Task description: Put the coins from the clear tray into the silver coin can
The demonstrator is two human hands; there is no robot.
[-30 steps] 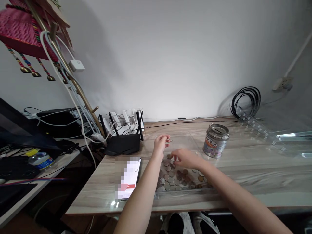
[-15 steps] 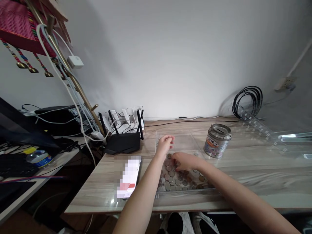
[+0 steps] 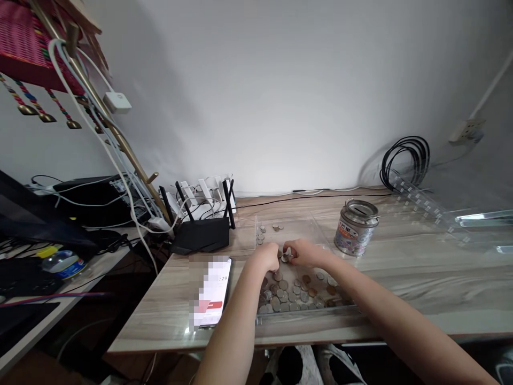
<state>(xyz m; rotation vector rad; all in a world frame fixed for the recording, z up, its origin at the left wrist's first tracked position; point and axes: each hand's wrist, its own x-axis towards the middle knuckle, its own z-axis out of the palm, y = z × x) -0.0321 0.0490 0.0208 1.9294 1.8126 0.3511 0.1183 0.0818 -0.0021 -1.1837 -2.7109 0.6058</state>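
Note:
A clear plastic tray [image 3: 320, 227] lies on the table, split into a far and a near section. Many loose coins [image 3: 284, 295] cover the near section. A few small coins [image 3: 261, 230] lie at the far section's left, and a couple more lie at its back. My left hand [image 3: 267, 258] is over the divider with its fingers curled down among coins; what they hold is hidden. Just to its right, my right hand [image 3: 308, 252] has thumb and fingers closed around a coin [image 3: 285, 258]. Right of the tray stands a printed metal tin [image 3: 356, 227] with a slotted lid and wire handle.
A lit phone [image 3: 214, 291] lies left of the tray. Behind it sits a black router [image 3: 202, 235] with upright antennas. Coiled black cable [image 3: 404, 163] leans on the wall beside clear plastic racks [image 3: 425, 206]. A bottle [image 3: 62, 262] stands on the left desk.
My left hand has come down and nearer from above the far section, uncovering coins there. My right hand has shifted slightly away from me and to the right.

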